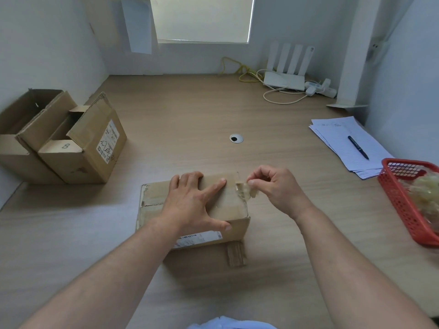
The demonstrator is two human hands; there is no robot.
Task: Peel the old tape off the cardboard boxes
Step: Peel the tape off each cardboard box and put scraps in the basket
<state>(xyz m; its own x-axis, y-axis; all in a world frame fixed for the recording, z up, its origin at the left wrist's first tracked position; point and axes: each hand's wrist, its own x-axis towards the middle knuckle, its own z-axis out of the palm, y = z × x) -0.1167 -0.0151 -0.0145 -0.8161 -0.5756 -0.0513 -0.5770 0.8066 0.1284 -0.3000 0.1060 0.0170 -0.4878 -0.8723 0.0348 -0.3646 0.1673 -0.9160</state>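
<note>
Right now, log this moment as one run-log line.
left hand: presses box | right hand: pinches tape at box edge | tape: partly lifted

The single wide-angle view came from the person's head, facing forward and down over the desk (190, 110), close above the left hand (190, 205) and right hand (278, 188), reaching the far wall (285, 32).

Bare along both forearms down to left hand (190, 203) and right hand (278, 188). Clad in pale blue cloth (228, 323), a rumpled fold at near edge.
</note>
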